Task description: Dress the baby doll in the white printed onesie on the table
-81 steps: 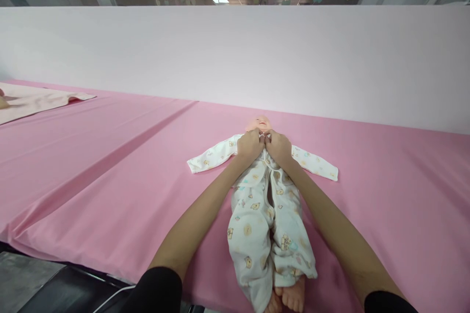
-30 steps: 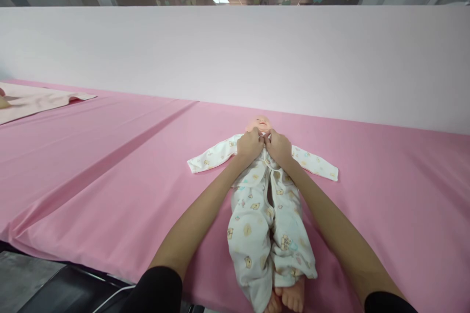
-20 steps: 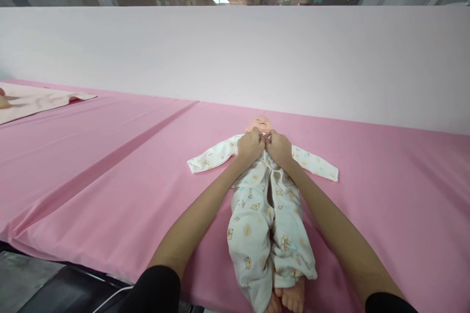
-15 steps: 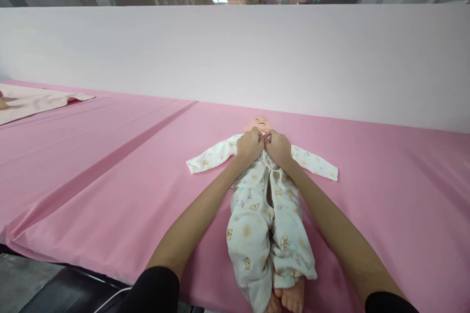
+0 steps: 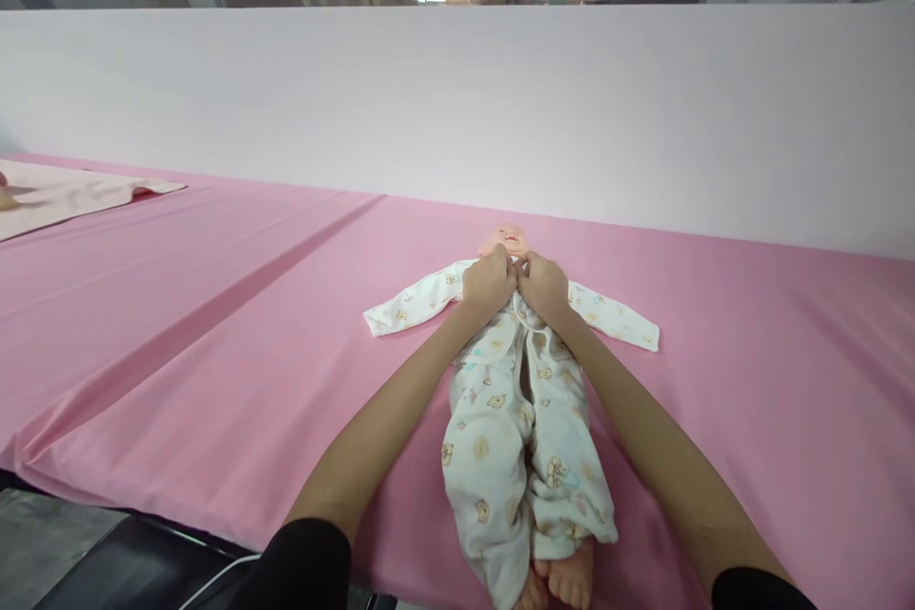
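Note:
A baby doll (image 5: pixel 504 238) lies on its back on the pink-covered table (image 5: pixel 214 324), feet toward me. It wears a white romper (image 5: pixel 500 438) printed with small bears, open down the front below the chest, both sleeves spread flat. My left hand (image 5: pixel 487 282) and my right hand (image 5: pixel 544 286) meet at the neckline just under the doll's chin. Both are closed in a pinch on the two front edges of the romper. The doll's bare feet (image 5: pixel 564 581) stick out at the bottom.
A white partition wall (image 5: pixel 457 114) runs along the table's far edge. A pale pink cloth (image 5: pixel 64 195) lies at the far left, with someone's fingertip at the frame's edge. A long crease crosses the pink cover. A dark surface with a white cable (image 5: pixel 214 577) sits below the front edge.
Almost nothing: both hands stay pinched at the romper's neckline with only small finger shifts. The view has dipped very slightly.

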{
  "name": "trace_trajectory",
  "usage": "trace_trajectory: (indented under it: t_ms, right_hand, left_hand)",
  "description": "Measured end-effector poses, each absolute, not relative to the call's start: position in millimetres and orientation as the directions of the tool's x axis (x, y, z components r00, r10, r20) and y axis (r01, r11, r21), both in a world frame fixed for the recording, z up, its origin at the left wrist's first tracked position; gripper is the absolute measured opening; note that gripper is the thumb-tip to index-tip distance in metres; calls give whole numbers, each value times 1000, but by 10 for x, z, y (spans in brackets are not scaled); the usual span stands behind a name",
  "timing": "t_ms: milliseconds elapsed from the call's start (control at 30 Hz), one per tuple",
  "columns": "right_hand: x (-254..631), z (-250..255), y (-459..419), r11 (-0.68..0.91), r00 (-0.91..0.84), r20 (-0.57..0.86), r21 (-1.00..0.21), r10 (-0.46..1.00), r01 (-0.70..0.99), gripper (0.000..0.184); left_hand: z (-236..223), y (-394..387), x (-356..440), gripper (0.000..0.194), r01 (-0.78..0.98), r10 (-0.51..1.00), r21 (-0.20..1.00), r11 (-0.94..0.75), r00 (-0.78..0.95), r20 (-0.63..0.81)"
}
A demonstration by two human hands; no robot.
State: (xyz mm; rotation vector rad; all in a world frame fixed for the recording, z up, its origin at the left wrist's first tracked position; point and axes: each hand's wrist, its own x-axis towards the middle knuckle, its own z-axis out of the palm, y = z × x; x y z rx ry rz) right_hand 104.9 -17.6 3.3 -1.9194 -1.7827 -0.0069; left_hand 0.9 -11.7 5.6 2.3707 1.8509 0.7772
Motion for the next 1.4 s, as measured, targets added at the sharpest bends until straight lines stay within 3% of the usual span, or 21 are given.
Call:
trace_trajectory:
  t_ms: [400,567,800,900,1067,1400]
  right_hand:
    - [1055,39,-159,18,125,319,-409,939,912,23]
    - [1105,185,-207,76,68,227,-573,971,816,23]
    - [1069,400,-399,104,-110,52,-830,993,547,18]
    - [1044,436,-432,70,-140,8,-894,990,443,8]
    - [1060,495,-447,-21,-215,-72,-973,974,228,9]
    - [1217,513,-392,-225,-360,-176,-969,916,-99,33]
  left_hand:
    - [79,-90,-40,23,885,947,401,-237,118,299]
    - [92,-64,-76,25,834,950,487,-259,127,287]
    - [91,-14,-112,14,720,954,646,-253,76,289]
    - [107,-26,-105,16,726,947,636,-262,68,313]
    - [152,-60,-90,20,774,944,580,-255,68,324]
    - [273,-148,-90,26,857,940,442,-264,126,317]
